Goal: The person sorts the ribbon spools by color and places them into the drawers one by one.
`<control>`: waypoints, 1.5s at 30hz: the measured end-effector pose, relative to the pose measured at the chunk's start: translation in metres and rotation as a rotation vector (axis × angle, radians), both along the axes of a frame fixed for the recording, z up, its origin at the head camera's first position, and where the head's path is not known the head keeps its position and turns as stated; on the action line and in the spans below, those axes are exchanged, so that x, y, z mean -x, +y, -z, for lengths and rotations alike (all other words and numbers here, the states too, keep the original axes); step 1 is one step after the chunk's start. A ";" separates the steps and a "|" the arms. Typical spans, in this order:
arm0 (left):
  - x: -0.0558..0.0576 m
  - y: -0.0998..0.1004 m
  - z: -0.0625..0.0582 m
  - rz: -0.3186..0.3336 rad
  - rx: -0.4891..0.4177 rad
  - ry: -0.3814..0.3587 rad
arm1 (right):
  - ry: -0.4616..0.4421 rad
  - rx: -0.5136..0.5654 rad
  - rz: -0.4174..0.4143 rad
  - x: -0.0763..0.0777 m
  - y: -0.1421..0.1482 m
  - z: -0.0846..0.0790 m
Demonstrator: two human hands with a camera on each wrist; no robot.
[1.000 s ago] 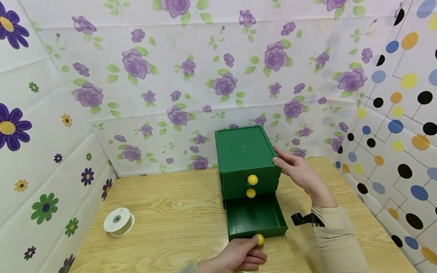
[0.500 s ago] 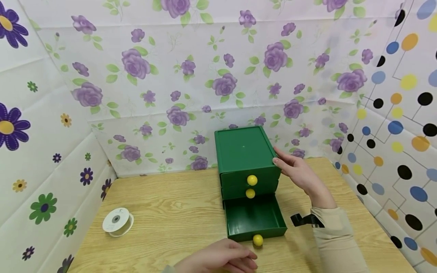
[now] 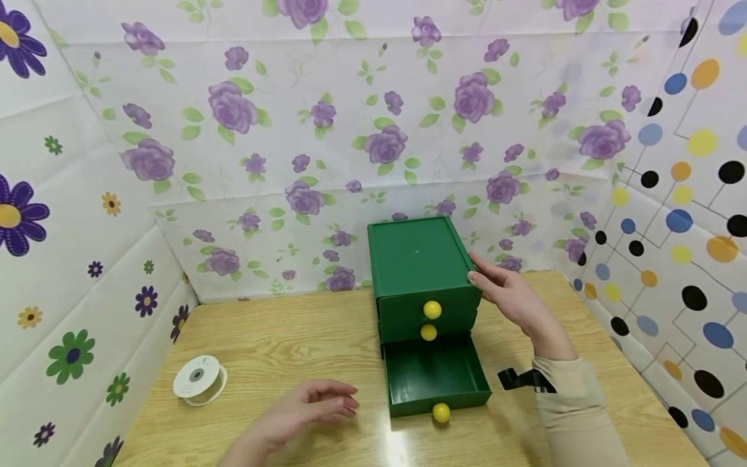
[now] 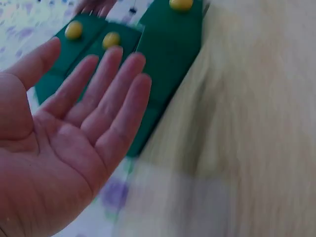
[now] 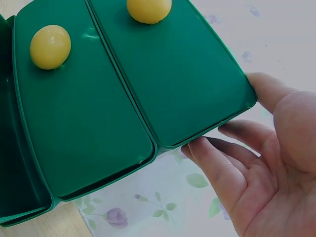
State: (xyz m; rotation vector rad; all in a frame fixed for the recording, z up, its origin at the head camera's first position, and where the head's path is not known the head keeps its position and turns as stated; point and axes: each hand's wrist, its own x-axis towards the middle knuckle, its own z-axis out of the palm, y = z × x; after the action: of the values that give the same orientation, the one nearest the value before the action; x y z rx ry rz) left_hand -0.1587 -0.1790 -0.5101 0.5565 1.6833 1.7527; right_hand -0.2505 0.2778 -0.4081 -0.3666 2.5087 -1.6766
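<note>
A green drawer cabinet (image 3: pixel 420 256) with round yellow knobs stands on the table. Its bottom drawer (image 3: pixel 438 373) is pulled out, and the bare green floor inside shows. Both upper drawers sit closed in the cabinet. My right hand (image 3: pixel 513 298) holds the cabinet's upper right edge, thumb at the top edge and fingers against the side (image 5: pixel 197 140). To the left of the drawer, my left hand (image 3: pixel 303 412) is held over the table with loosely bent fingers and nothing in it. The left wrist view shows its bare palm (image 4: pixel 64 153) in front of the cabinet.
A white spool (image 3: pixel 198 381) lies on the left of the wood-grain table (image 3: pixel 292 344). Flowered sheeting (image 3: pixel 327 162) covers the back and left, and dotted sheeting (image 3: pixel 688 259) hangs at the right. A black wrist strap (image 3: pixel 525 379) is on my right arm.
My left hand has let go of the bottom drawer's knob and moved left, away from the drawer. The right hand and cabinet stay in place, and the drawer remains pulled out.
</note>
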 end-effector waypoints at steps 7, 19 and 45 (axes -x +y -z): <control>0.007 -0.042 -0.008 -0.319 0.195 0.171 | 0.004 -0.003 0.008 -0.002 0.000 -0.001; 0.015 -0.100 -0.024 -0.714 0.657 0.513 | -0.005 -0.008 0.009 -0.002 -0.001 -0.002; 0.032 -0.191 -0.011 -0.590 1.157 0.544 | 0.006 0.003 0.002 -0.001 -0.001 -0.001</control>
State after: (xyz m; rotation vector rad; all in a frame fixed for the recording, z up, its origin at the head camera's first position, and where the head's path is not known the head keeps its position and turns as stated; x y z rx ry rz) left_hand -0.1907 -0.3702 -0.4990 -0.0474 3.0489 0.6259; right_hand -0.2492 0.2769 -0.4073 -0.3696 2.5118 -1.6831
